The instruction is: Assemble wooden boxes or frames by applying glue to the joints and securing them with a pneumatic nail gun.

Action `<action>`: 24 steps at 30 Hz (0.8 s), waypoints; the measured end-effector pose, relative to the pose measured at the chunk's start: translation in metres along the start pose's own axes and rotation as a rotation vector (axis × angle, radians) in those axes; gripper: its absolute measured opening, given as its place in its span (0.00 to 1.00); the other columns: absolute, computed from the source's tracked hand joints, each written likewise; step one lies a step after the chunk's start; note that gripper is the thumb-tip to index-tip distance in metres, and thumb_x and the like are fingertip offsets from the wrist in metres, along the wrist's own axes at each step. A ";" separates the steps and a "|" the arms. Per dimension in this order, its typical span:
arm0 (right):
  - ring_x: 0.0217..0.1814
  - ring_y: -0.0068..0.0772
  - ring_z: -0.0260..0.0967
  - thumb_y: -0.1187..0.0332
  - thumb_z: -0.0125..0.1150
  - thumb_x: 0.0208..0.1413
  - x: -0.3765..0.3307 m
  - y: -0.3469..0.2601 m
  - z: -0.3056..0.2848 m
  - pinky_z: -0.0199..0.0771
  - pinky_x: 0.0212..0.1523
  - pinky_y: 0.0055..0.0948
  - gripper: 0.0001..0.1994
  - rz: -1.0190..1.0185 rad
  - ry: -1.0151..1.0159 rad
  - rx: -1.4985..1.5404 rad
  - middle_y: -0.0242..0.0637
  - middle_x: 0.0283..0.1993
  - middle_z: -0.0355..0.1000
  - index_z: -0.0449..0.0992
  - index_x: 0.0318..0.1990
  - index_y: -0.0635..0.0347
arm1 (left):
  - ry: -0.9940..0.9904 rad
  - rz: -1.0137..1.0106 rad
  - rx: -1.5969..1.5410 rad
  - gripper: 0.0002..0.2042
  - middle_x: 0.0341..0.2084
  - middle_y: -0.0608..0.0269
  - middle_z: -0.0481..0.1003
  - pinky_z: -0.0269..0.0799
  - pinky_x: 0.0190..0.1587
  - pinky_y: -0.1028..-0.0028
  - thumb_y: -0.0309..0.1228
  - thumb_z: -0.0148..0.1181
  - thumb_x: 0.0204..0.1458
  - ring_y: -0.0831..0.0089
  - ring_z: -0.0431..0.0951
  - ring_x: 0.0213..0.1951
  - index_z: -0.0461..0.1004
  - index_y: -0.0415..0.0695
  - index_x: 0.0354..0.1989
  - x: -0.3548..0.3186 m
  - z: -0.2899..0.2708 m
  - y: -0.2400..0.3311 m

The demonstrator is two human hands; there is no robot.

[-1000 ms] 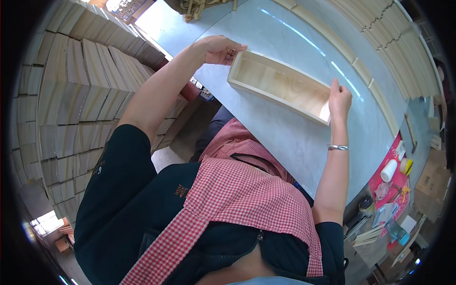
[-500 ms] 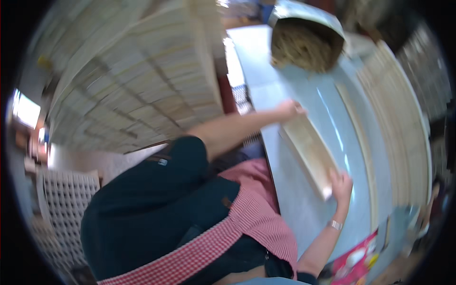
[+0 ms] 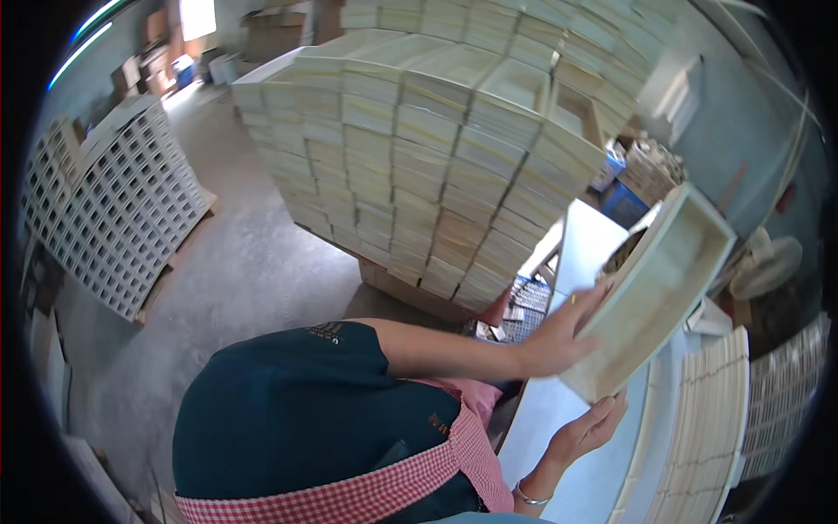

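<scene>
- Head view: the box [image 3: 659, 301] is held up above the table [image 3: 517, 458], right of the stack [image 3: 419, 131]. It is tilted, open side toward the wearer, one end near and one far.
- Right hand [image 3: 587, 430]: gripping the box at its near end, fingertips against the corner. Since the box slants, this grip probably carries much of the weight; a firm hold set well under that end would steady it.
- Left hand [image 3: 559, 339]: against the box's left long side, blurred; I cannot tell whether it grips or only presses. A hold nearer the middle of that side should stop the far end swinging.
- Strips [image 3: 703, 428] lie to the right, so the box is best turned with room on that side.
- Even pressure on the thin-looking walls should suit it; squeezing one could strain the joints.
</scene>
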State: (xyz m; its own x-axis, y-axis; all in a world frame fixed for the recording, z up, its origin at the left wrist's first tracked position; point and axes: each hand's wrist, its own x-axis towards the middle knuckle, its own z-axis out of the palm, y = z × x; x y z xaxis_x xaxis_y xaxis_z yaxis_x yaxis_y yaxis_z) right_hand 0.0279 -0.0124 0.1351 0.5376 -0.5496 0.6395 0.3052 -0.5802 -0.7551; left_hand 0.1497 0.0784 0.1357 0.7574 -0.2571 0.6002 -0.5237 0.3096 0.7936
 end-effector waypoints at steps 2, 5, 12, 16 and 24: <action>0.41 0.36 0.69 0.71 0.52 0.66 -0.001 -0.003 0.015 0.72 0.45 0.32 0.15 -0.046 -0.075 0.011 0.40 0.41 0.75 0.72 0.56 0.67 | 0.069 -0.096 -0.187 0.33 0.59 0.58 0.66 0.69 0.41 0.76 0.19 0.59 0.49 0.72 0.72 0.47 0.60 0.43 0.67 0.032 -0.067 0.061; 0.49 0.35 0.72 0.70 0.53 0.66 -0.006 0.004 0.029 0.72 0.52 0.32 0.21 -0.114 -0.173 -0.068 0.42 0.48 0.76 0.68 0.65 0.65 | 0.320 0.190 -0.106 0.27 0.51 0.64 0.71 0.75 0.49 0.74 0.16 0.65 0.48 0.74 0.75 0.46 0.66 0.44 0.58 0.066 -0.173 0.129; 0.44 0.33 0.73 0.70 0.56 0.64 -0.041 0.051 0.031 0.74 0.49 0.30 0.18 0.104 -0.361 -0.135 0.42 0.44 0.78 0.73 0.59 0.66 | 1.113 0.350 0.822 0.25 0.44 0.51 0.80 0.76 0.44 0.71 0.26 0.62 0.50 0.64 0.80 0.40 0.73 0.35 0.59 0.093 -0.529 0.277; 0.40 0.32 0.73 0.70 0.57 0.63 -0.055 0.072 0.036 0.74 0.46 0.29 0.16 0.234 -0.562 -0.135 0.41 0.40 0.78 0.75 0.56 0.67 | 1.097 0.074 0.778 0.22 0.47 0.49 0.78 0.78 0.47 0.67 0.22 0.63 0.53 0.61 0.80 0.44 0.72 0.36 0.58 0.087 -0.608 0.295; 0.33 0.31 0.70 0.74 0.58 0.60 -0.069 0.079 0.041 0.74 0.38 0.28 0.14 0.280 -0.629 -0.175 0.40 0.34 0.76 0.76 0.52 0.70 | 0.928 -0.275 0.819 0.18 0.46 0.50 0.79 0.77 0.48 0.68 0.26 0.63 0.54 0.62 0.80 0.45 0.76 0.36 0.54 0.098 -0.633 0.278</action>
State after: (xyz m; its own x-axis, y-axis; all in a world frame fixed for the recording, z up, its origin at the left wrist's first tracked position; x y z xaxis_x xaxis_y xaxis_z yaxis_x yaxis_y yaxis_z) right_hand 0.0471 0.0048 0.0256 0.9455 -0.2711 0.1805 -0.0129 -0.5850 -0.8109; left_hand 0.3257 0.7187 0.3518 0.6931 0.6161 0.3742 -0.1418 -0.3924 0.9088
